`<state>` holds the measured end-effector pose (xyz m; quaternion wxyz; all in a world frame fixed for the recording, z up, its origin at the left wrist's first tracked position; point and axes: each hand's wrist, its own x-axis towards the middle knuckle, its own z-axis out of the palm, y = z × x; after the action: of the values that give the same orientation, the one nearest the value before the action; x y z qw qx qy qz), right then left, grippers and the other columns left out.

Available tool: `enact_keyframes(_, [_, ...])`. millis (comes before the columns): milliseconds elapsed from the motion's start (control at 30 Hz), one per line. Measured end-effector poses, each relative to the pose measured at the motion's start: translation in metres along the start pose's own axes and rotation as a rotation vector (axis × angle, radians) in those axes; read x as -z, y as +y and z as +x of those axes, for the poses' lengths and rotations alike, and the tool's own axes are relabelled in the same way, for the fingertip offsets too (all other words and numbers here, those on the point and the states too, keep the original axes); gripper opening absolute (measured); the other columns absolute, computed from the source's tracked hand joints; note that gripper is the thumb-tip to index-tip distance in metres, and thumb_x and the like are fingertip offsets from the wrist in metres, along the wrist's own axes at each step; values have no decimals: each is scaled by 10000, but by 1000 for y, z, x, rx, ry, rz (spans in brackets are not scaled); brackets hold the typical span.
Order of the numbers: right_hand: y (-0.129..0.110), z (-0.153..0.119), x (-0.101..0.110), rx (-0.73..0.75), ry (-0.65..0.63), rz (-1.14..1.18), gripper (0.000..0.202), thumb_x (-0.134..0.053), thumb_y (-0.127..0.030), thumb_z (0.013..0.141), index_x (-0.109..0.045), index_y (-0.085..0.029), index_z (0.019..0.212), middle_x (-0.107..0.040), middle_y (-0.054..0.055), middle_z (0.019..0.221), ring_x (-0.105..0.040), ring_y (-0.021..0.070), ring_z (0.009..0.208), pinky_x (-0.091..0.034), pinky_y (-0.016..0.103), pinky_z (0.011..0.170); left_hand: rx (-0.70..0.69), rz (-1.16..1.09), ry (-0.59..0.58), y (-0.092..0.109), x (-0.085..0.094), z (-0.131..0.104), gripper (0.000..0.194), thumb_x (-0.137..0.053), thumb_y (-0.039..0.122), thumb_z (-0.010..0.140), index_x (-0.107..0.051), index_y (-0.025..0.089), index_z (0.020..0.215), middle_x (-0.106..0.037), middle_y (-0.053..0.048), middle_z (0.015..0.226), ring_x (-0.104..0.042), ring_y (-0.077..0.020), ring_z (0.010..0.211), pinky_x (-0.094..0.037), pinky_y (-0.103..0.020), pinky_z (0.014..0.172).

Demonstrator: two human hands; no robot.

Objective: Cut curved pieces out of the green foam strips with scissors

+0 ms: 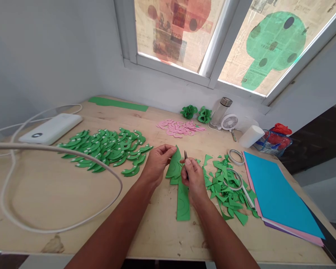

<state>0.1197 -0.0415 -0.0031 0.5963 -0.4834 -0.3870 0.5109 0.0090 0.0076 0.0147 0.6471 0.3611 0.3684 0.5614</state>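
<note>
Between its thumb and fingers, my left hand (156,164) pinches the top of a green craft-paper piece (173,165) with curved lines drawn on it. Just right of it, my right hand (194,177) is closed around small dark scissors (185,154); their points face away from me and the handles are mostly hidden. Below both hands lies a green strip (183,205), also marked with curves. Many cut green curved pieces with white tabs (109,149) are heaped to the left. Green offcuts (229,194) are scattered to the right.
A magnifying glass (248,196) and tape roll (236,157) lie by coloured sheets (280,194). Pink cutouts (180,128), green paper flowers (189,111), a bottle (221,112) and a fan (229,121) are behind. A white cable (112,170) loops near a power bank (50,128).
</note>
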Motion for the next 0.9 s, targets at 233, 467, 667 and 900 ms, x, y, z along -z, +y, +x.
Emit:
enact_keyframes(233, [4, 2, -1, -9, 16, -185, 253, -737, -345, 619, -554, -176, 667, -349, -92, 501, -254, 67, 467, -184, 214, 423, 16, -241, 87, -7, 1, 6, 305, -853, 306, 524, -636, 150, 672, -592, 26, 634, -525, -91, 566, -437, -203, 526])
enact_keyframes(467, [5, 11, 10, 1, 209, -99, 279, -725, -389, 617, -540, -190, 680, -334, -102, 493, -238, 64, 427, -168, 215, 385, 55, -195, 60, -5, 2, 5, 289, -829, 292, 552, -617, 154, 691, -634, 15, 618, -565, -100, 563, -445, -209, 533])
enact_keyframes(667, [-3, 17, 19, 11, 336, 26, 336, -750, -399, 588, -522, -198, 733, -307, -133, 453, -211, 48, 378, -137, 200, 355, 144, -86, -24, -3, 1, 1, 281, -808, 280, 560, -571, 168, 663, -649, 4, 580, -592, -114, 539, -442, -215, 526])
enact_keyframes(900, [-6, 17, 19, 8, 310, 87, 366, -780, -399, 575, -522, -199, 740, -308, -139, 437, -222, 43, 359, -131, 196, 349, 176, 66, -79, -5, -1, -1, 220, -780, 263, 594, -601, 148, 652, -670, -25, 585, -586, -106, 501, -426, -206, 495])
